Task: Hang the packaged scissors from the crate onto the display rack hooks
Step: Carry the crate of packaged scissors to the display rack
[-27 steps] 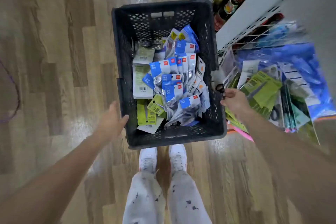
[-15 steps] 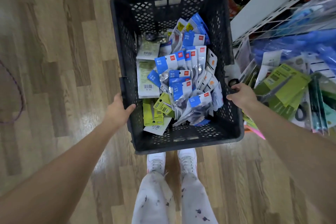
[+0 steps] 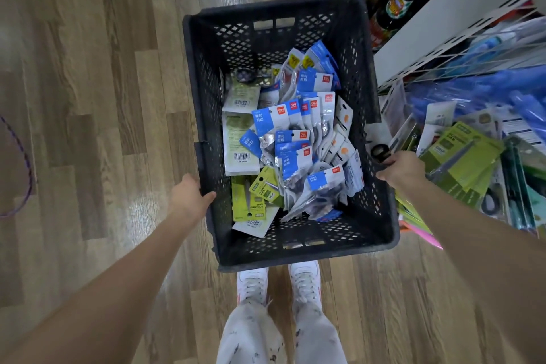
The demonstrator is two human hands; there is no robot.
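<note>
Packaged scissors [image 3: 291, 142] lie heaped inside the black crate [image 3: 381, 233] — blue-and-silver packs toward the right, green and white cards along the left wall. From the head view, the left hand [image 3: 189, 196] grips the crate's left rim, thumb hooked over the edge. The right hand [image 3: 403, 168] curls its fingers round the right rim. White shoes [image 3: 279, 287] stand just behind the crate on the wooden floor [image 3: 88, 97]. The display rack [image 3: 472, 156] — crowded with hung packs — sits just beside the right hand.
</note>
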